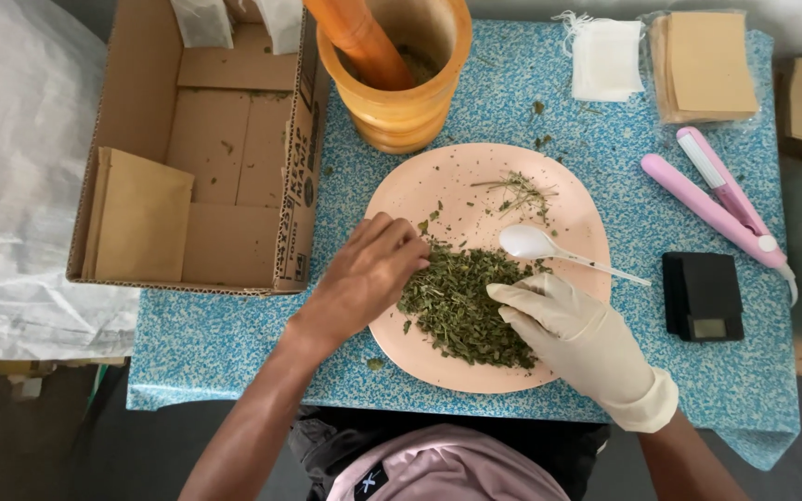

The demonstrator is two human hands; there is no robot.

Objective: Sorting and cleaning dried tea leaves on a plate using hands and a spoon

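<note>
Gloved fingers flat on herbs

Matt plate, seemingly plastic; glossy white spoon; wooden mortar.

We wear a cream latex glove on our right hand; our left hand is bare, above a pink shirt.

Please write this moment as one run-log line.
left hand: bare, fingertips in dried green herbs | right hand: gloved, on herbs | pink plate: holds herbs, white spoon | mortar: behind plate
</note>
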